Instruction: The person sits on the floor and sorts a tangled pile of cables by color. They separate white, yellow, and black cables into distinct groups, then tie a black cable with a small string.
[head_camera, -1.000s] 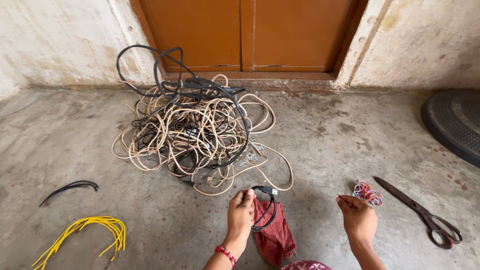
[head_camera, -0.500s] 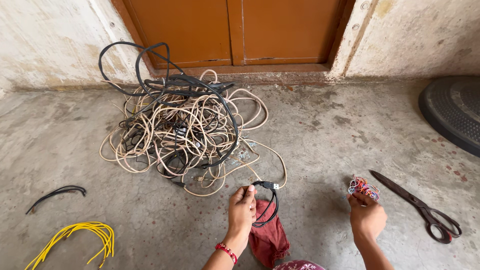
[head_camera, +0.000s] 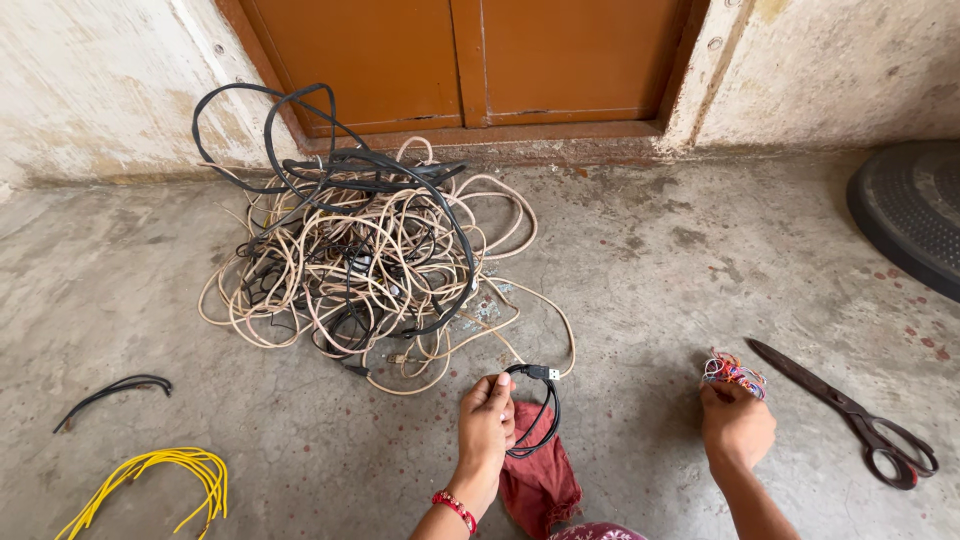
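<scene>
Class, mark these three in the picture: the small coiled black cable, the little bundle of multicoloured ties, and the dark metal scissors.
Small coiled black cable (head_camera: 545, 415), head view, on the loop's right side.
Little bundle of multicoloured ties (head_camera: 733, 370), head view, on the bundle's middle.
Dark metal scissors (head_camera: 800, 373), head view, on the blades.

Open concrete floor (head_camera: 640, 300) between both hands; blocked ahead-left by tangled cable heap (head_camera: 360, 260); scissors (head_camera: 845, 410) lying just right of right hand (head_camera: 735, 430); yellow wires (head_camera: 150, 480) far left.
</scene>
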